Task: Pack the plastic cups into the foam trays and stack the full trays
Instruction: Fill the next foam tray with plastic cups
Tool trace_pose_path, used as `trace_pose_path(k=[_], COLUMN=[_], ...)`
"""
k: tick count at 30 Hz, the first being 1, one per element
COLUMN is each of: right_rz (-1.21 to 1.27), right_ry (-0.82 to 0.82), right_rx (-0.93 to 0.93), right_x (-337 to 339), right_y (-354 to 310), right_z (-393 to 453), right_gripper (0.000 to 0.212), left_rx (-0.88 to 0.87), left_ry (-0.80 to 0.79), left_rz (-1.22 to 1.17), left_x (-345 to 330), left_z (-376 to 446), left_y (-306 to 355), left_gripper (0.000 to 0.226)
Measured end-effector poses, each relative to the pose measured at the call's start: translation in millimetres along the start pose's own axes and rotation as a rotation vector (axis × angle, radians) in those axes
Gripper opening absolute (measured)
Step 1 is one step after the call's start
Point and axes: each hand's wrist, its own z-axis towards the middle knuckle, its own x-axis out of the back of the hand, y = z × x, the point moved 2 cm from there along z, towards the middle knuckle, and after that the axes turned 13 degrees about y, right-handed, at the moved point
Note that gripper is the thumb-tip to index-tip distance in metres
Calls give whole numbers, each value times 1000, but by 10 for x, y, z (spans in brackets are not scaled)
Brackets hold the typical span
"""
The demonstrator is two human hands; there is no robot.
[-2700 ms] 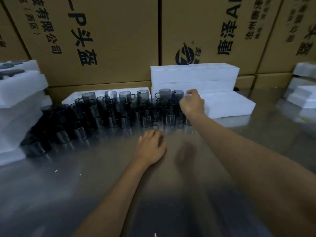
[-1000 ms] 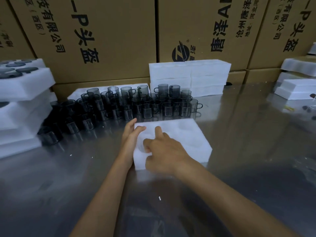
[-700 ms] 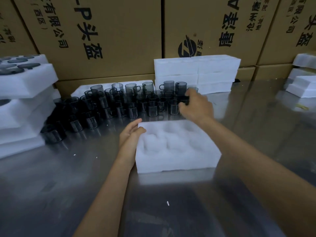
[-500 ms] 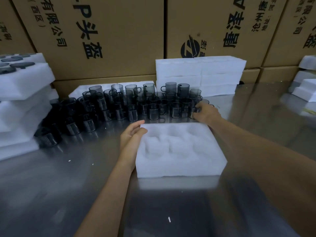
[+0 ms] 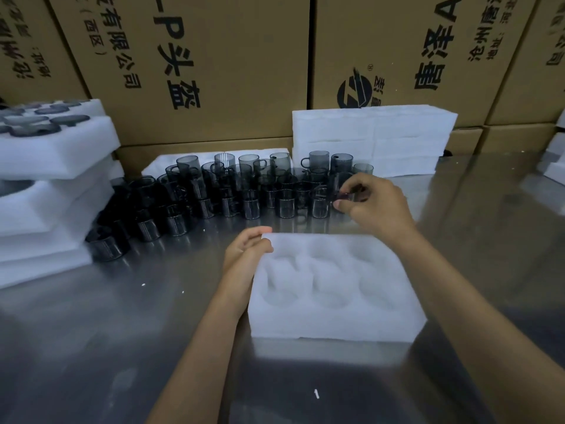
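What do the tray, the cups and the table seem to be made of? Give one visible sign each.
Tray: white foam, matte, soft-edged hollows. Cups: smoky see-through plastic, or possibly glass, glossy with glints. Table: probably steel, brushed grey, mirroring the tray's front edge.

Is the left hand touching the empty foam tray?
Touching. The head view shows the left hand against the foam tray's left far corner, fingers on its edge, no gap visible.
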Motion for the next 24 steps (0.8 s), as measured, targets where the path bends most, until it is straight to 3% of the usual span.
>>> trace_pose_path(k=[4,7,11,13,17,24], right_rz=[273,319,275,270,310,446], right_ry=[12,-8,-19,-6,-55,-161], right_rx=[10,-15,79,128,131,13], right_x=[100,50,-17,-25,-40,-68], right_y=[-259,-310,-370,-386,-341,-286], right_z=[-540,-779,-962,-1016,-1083,-1081], right_gripper=[66,81,75,65,60,72], left_rx=[-35,-221,-549,-625,-609,-584], left_ry=[-3,33,-17,-45,32,-93], left_rz=[42,218,307,287,220,266], left_x=[127,200,205,184,199,229], left_z=[-123,-168,-344,-436,-500,-507], left_y=[41,164,374,406,406,419], left_gripper=[30,34,32,27,16,8])
